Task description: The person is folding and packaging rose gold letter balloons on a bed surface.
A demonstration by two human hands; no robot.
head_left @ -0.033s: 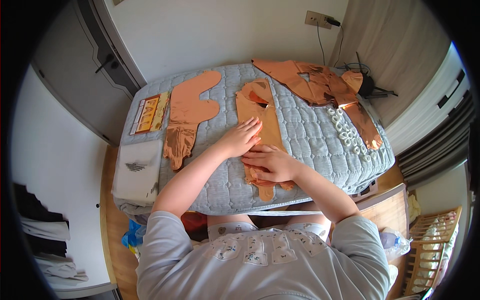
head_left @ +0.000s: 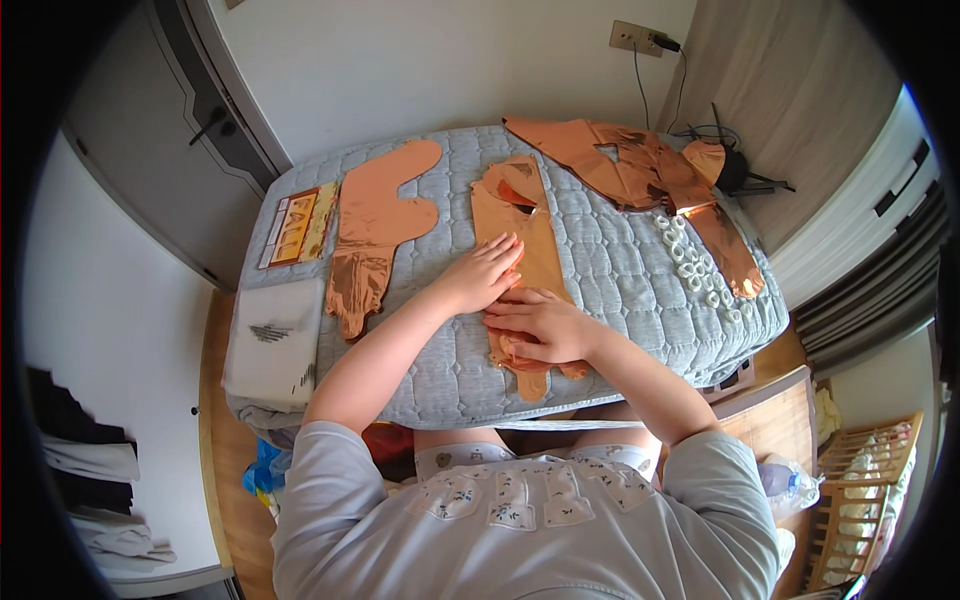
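Note:
Flat on the quilted grey mattress [head_left: 455, 385] lies a copper-coloured foil balloon [head_left: 545, 245], uninflated and partly folded. My left hand [head_left: 484, 272] rests on its middle, fingers stretched out. Just nearer to me, my right hand [head_left: 545, 326] lies palm down across its lower part, fingers spread. The hands cover part of the foil, and whatever is under the palms is hidden. To the left is a second flat foil balloon [head_left: 380, 210] with rounded lobes. More copper foil balloons [head_left: 625, 165] overlap at the far right.
Several small white rings [head_left: 690, 268] lie right of the middle. On the left are a printed card [head_left: 297, 228] and a translucent white plastic bag [head_left: 272, 345]. A black device with antennas [head_left: 735, 165] stands at the far right corner. A wooden crib [head_left: 860, 500] is at lower right.

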